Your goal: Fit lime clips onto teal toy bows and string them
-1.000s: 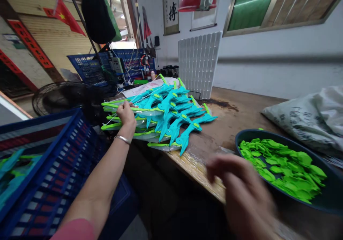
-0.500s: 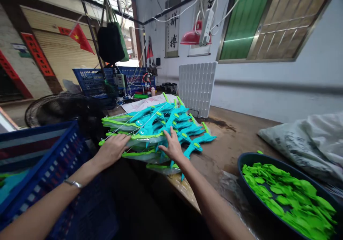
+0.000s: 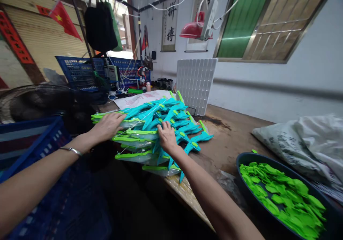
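A heap of turquoise and green plastic toy bows (image 3: 171,115) with white strings lies on the workbench, overhanging its near edge. Clear plastic bags show around parts of the bows. At the heap's left side my left hand (image 3: 108,125) is wrapped over the green limbs, its fingertips partly hidden among them. My right hand (image 3: 167,136) has its fingers curled onto a bow in the middle of the heap, with the thumb side toward the left. Exactly which bows each hand grips is hard to make out.
A dark oval tub (image 3: 241,157) of flat green pieces stands at right, before a white woven sack (image 3: 292,140). At left are a blue crate (image 3: 50,140) and a fan (image 3: 40,102). A white ridged panel (image 3: 197,84) stands behind, and a red lamp (image 3: 193,30) hangs above.
My right hand's fingers, spread before, are now curled in on the heap. My left hand has shifted left and up along the green limbs. The camera view has turned slightly.
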### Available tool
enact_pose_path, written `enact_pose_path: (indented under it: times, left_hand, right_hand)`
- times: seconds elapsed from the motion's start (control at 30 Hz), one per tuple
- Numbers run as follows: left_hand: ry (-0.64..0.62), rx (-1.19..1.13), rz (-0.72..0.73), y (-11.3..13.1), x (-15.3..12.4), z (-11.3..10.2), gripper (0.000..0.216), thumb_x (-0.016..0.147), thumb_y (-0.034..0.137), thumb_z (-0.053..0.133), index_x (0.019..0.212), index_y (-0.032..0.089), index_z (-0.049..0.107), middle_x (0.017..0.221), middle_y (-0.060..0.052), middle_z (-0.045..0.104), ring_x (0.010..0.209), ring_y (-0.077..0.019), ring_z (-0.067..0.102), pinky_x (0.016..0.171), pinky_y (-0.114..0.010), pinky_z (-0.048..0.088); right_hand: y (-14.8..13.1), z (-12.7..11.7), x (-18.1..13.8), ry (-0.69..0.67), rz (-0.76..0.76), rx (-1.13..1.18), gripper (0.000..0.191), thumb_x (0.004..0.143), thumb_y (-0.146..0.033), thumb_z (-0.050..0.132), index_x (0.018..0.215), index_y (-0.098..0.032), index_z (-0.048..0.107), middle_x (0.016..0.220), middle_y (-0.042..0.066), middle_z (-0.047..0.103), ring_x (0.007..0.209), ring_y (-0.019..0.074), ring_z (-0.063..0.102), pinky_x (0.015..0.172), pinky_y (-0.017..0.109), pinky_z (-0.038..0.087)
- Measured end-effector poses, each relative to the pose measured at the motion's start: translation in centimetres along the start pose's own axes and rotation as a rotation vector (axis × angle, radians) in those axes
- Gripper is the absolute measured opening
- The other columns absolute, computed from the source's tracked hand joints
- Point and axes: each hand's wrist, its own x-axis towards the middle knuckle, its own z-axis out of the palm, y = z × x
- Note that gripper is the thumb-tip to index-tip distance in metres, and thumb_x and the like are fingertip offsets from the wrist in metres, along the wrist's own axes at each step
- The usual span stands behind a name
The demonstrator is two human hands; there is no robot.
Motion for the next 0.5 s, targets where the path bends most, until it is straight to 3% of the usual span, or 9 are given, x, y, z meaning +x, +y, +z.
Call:
enact_pose_path:
  times: [0.13, 0.27, 0.37, 0.43, 0.5]
  left_hand:
    - [0.047, 0.027, -0.143, -2.2, -4.5, -4.1, 0.049, 0.073, 0.032, 0.068, 0.122, 0.023, 0.065, 0.139, -0.017, 0.060, 0.138, -0.0415, 0.044, 0.118, -0.057, 0.025]
    - [0.082, 0.145, -0.537, -7.0, -14.0, -10.7, 0.047, 0.072, 0.027, 0.075, 0.117, 0.020, 0.066, 0.140, -0.017, 0.057, 0.142, -0.0412, 0.038, 0.120, -0.058, 0.019]
    - [0.128, 0.211, -0.891, -8.5, -23.5, -15.2, 0.035, 0.080, 0.028, 0.076, 0.110, 0.016, 0.066, 0.131, -0.015, 0.062, 0.131, -0.0384, 0.049, 0.113, -0.061, 0.031]
    - [0.187, 0.187, -1.065, -7.3, -28.9, -17.1, 0.030, 0.090, 0.033, 0.071, 0.113, 0.015, 0.066, 0.124, -0.012, 0.064, 0.118, -0.0313, 0.060, 0.103, -0.056, 0.046]
    - [0.284, 0.104, -1.154, -5.0, -32.8, -18.0, 0.031, 0.095, 0.035, 0.066, 0.120, 0.015, 0.064, 0.123, -0.010, 0.065, 0.107, -0.0261, 0.065, 0.092, -0.049, 0.055]
  right_hand:
    - [0.5, -0.5, -0.9, 0.052, 0.007, -0.072, 0.038, 0.093, -0.005, 0.040, 0.123, -0.015, 0.061, 0.144, 0.022, 0.051, 0.136, 0.0378, 0.041, 0.099, 0.054, 0.046]
    - [1.6, -0.4, -2.9, 0.099, -0.050, -0.016, 0.037, 0.096, -0.009, 0.033, 0.120, -0.006, 0.061, 0.140, 0.031, 0.049, 0.135, 0.0439, 0.041, 0.100, 0.062, 0.039]
    - [2.4, 0.7, -4.9, 0.247, -0.081, -0.075, 0.038, 0.101, -0.019, 0.031, 0.115, -0.008, 0.065, 0.138, 0.031, 0.049, 0.137, 0.0469, 0.038, 0.101, 0.065, 0.036]
    - [2.5, 1.3, -7.1, 0.264, -0.107, -0.038, 0.040, 0.101, -0.023, 0.031, 0.120, -0.011, 0.064, 0.140, 0.032, 0.046, 0.141, 0.0493, 0.034, 0.100, 0.068, 0.036]
    - [2.4, 1.7, -9.6, 0.288, -0.139, 0.044, 0.045, 0.100, -0.023, 0.032, 0.139, -0.023, 0.054, 0.148, 0.026, 0.042, 0.145, 0.0515, 0.028, 0.097, 0.074, 0.036]
